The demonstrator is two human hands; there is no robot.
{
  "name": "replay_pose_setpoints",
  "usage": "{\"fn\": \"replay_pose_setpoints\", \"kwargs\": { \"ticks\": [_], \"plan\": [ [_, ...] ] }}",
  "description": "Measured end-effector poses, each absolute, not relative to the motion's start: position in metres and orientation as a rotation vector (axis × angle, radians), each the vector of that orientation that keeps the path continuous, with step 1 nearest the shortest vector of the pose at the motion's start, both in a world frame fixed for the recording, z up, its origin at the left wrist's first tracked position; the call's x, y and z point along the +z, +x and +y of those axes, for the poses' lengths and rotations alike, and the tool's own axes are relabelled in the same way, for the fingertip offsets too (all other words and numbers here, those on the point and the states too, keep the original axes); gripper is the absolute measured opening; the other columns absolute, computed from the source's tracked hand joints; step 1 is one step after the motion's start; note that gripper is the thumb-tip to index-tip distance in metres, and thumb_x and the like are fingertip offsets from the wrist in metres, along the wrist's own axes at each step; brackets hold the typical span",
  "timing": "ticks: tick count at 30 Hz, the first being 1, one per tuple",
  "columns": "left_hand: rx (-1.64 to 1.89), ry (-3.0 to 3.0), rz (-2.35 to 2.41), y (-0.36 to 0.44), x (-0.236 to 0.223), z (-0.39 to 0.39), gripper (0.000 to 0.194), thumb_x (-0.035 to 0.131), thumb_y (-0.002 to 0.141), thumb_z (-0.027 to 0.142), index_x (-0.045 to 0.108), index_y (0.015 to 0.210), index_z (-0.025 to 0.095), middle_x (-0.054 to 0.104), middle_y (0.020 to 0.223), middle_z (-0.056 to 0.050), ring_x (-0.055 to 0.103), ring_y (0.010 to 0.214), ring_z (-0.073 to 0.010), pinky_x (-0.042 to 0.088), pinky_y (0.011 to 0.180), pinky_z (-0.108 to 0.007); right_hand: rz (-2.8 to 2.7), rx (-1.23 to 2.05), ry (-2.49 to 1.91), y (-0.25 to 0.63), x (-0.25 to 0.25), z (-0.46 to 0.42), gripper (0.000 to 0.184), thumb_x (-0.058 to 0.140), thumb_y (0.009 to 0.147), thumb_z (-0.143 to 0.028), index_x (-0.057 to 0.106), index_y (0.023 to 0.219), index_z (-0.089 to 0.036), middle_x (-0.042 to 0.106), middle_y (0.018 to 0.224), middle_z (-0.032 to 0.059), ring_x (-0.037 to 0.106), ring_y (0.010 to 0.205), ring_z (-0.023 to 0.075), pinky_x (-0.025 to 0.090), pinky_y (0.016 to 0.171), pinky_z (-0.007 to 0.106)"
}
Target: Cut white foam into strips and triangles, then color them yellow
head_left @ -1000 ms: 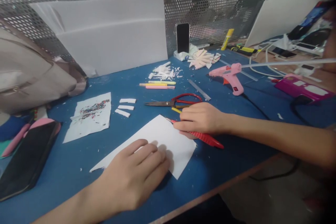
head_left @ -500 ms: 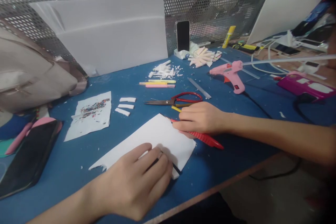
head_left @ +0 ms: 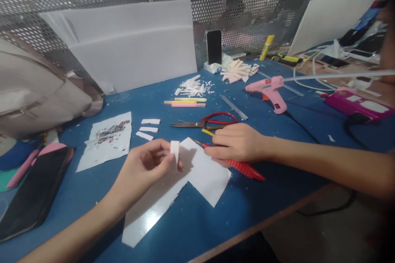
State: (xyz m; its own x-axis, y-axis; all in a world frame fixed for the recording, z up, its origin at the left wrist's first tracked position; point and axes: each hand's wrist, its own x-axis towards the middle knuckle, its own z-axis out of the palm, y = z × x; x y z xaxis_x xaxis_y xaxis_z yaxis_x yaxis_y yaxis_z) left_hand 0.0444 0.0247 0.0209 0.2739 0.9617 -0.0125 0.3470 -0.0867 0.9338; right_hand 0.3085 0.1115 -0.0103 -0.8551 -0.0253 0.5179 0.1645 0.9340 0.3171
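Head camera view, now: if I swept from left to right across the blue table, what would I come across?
Flat black object, paper with colourful bits, three white strips, red-handled scissors, pink glue gun, magenta device.

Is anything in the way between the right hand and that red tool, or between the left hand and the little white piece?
Nothing visible in either place. The right hand lies curled directly over the red tool, and the left hand pinches the small white piece above the white sheet.
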Motion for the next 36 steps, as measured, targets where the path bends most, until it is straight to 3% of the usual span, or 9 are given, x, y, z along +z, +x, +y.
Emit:
{"fn": "replay_pose_setpoints", "kwargs": {
  "ticks": [5,8,11,15,18,26,36],
  "plan": [
    [0.808,1.624,1.223,0.045,0.019,0.045,0.017,0.059,0.091,0.035,0.063,0.085,0.020,0.070,0.071,-0.001,0.066,0.066,-0.0112,0.054,0.065,-0.020,-2.558,-0.456,-0.097,0.309,-0.013,0.112,0.010,0.051,0.095,-0.018,0.058,0.102,-0.020,0.053,0.068,-0.0033,0.045,0.062,0.0131,0.031,0.058,0.027],
    [0.839,1.661,1.202,0.046,0.018,0.067,0.017,0.061,0.090,0.035,0.060,0.090,0.018,0.072,0.079,-0.004,0.068,0.070,-0.0129,0.054,0.066,-0.022,-2.571,-0.441,-0.095,0.309,-0.013,0.112,0.011,0.051,0.095,-0.019,0.058,0.103,-0.019,0.054,0.069,-0.0029,0.046,0.063,0.0133,0.031,0.058,0.027],
    [0.887,1.716,1.144,0.050,0.019,0.097,0.025,0.061,0.088,0.036,0.051,0.104,0.020,0.072,0.090,-0.006,0.070,0.070,-0.0153,0.055,0.063,-0.025,-2.575,-0.427,-0.089,0.309,-0.010,0.111,0.010,0.050,0.095,-0.019,0.058,0.102,-0.018,0.054,0.069,-0.0027,0.045,0.063,0.0134,0.031,0.059,0.027],
    [0.907,1.862,1.117,0.058,0.031,0.144,0.049,0.065,0.086,0.032,0.044,0.130,0.022,0.070,0.085,-0.003,0.070,0.073,-0.0174,0.057,0.064,-0.028,-2.574,-0.417,-0.092,0.308,-0.007,0.110,0.011,0.048,0.096,-0.017,0.059,0.099,-0.018,0.055,0.068,-0.0026,0.046,0.063,0.0130,0.031,0.059,0.026],
    [0.893,1.988,1.169,0.063,0.044,0.185,0.037,0.062,0.090,0.032,0.055,0.122,0.016,0.068,0.092,-0.004,0.068,0.074,-0.0154,0.058,0.065,-0.030,-2.551,-0.423,-0.090,0.308,-0.007,0.110,0.012,0.049,0.096,-0.016,0.060,0.098,-0.019,0.055,0.068,-0.0028,0.046,0.062,0.0128,0.028,0.056,0.027],
    [0.736,2.151,1.331,0.073,0.042,0.281,0.031,0.059,0.092,0.036,0.058,0.114,0.015,0.063,0.107,-0.006,0.064,0.088,-0.0169,0.056,0.077,-0.036,-2.531,-0.362,-0.071,0.309,-0.006,0.109,0.010,0.050,0.095,-0.017,0.060,0.098,-0.017,0.054,0.067,-0.0029,0.044,0.062,0.0130,0.026,0.055,0.028],
    [0.620,2.250,1.525,0.077,0.029,0.312,0.031,0.058,0.093,0.037,0.058,0.115,0.015,0.062,0.112,-0.007,0.063,0.094,-0.0186,0.055,0.082,-0.039,-2.564,-0.317,-0.051,0.310,-0.007,0.111,0.011,0.053,0.092,-0.019,0.059,0.101,-0.016,0.057,0.071,-0.0012,0.045,0.063,0.0142,0.026,0.055,0.030]
  ]
}}
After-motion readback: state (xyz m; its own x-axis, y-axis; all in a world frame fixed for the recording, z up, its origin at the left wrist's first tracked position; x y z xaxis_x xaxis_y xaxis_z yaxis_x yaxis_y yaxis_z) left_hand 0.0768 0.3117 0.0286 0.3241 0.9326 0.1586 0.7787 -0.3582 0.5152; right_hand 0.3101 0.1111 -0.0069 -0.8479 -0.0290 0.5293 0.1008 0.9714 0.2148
